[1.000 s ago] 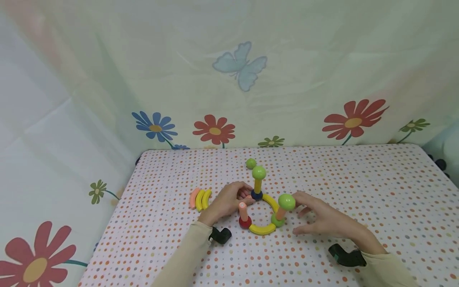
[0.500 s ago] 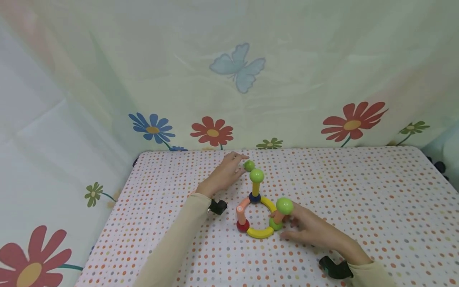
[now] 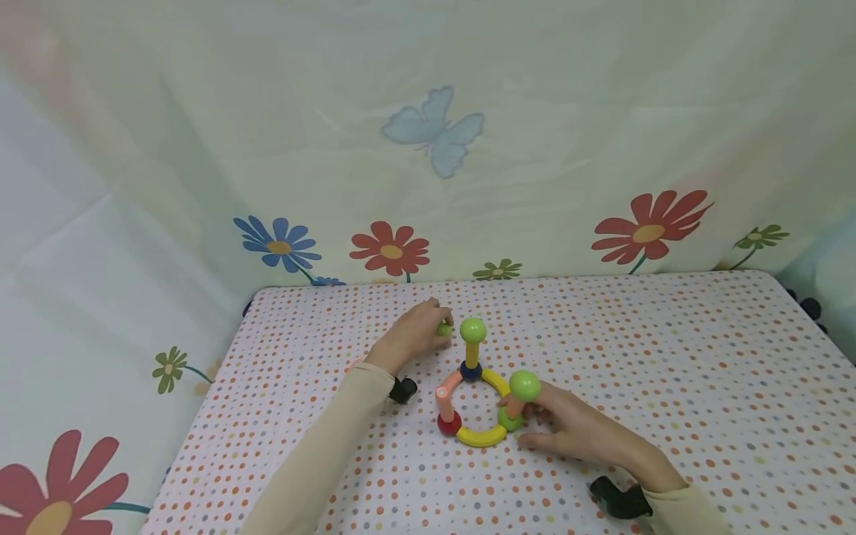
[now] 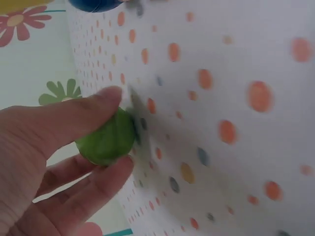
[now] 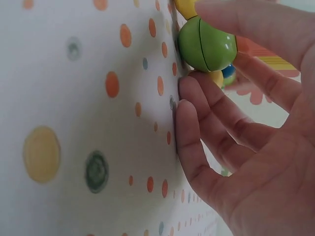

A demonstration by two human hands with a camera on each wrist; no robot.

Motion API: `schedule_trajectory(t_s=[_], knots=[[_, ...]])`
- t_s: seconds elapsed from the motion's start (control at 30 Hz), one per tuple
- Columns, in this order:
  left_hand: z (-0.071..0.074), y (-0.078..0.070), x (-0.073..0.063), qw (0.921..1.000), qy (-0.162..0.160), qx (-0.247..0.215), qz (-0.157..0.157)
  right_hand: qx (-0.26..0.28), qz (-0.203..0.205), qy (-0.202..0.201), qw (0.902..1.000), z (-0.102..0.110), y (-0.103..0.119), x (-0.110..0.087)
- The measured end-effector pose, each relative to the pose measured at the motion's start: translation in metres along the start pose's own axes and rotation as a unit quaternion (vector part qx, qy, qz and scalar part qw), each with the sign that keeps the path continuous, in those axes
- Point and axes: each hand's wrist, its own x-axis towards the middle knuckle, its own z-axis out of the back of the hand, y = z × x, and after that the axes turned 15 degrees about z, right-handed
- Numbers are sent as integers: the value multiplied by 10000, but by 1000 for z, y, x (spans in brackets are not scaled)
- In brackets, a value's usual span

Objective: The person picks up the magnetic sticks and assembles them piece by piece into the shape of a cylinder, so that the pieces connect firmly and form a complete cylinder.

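Note:
My left hand (image 3: 414,334) pinches a small green ball (image 4: 108,140) between thumb and fingers, close to the tabletop. In front of it stands a toy ring of curved yellow and pink sticks joined by balls. At its back corner, a yellow post (image 3: 472,354) on a dark blue ball (image 3: 471,371) bears a green ball (image 3: 472,330). A pink post (image 3: 444,406) rises from the red ball (image 3: 449,423), bare on top. My right hand (image 3: 578,427) has its fingers around the right corner, at the lower green ball (image 5: 206,46), under a pink post topped with a green ball (image 3: 524,386).
A dotted cloth (image 3: 669,357) covers the table. Behind it hangs a flowered curtain (image 3: 548,148). The end of a pink curved stick (image 3: 356,362) shows beside my left sleeve (image 3: 328,446), which hides what lies there.
My left hand has left the ring's back corner, reached to the loose green ball, gripped it and drawn it left and nearer. My right hand has closed in on the ring's right corner.

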Motion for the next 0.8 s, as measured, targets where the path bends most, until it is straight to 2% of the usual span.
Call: schedule_trajectory(t_s=[0.13, 0.27, 0.4, 0.5, 0.63, 0.7, 0.8], knots=[[-4, 7, -16, 9999, -56, -6, 120, -22, -16, -83, 10000, -2, -2, -1], [-6, 16, -34, 9971, -49, -700, 281, -91, -100, -129, 9998, -2, -2, -1], [3, 21, -58, 9890, -165, -1458, 187, -125, -83, -147, 9998, -3, -3, -1], [18, 20, -79, 9826, -304, -1833, 6, -166, -77, -140, 9997, -4, -4, -1], [47, 10, -108, 9754, -365, -2124, -468, -150, -152, -215, 9995, -6, -3, 0], [60, 3, -122, 9727, -323, -2154, -801, -142, -147, -270, 9994, -7, -2, 1], [72, -10, -139, 9734, -195, -1948, -1193, -177, -83, -330, 9993, -7, -2, 2]])
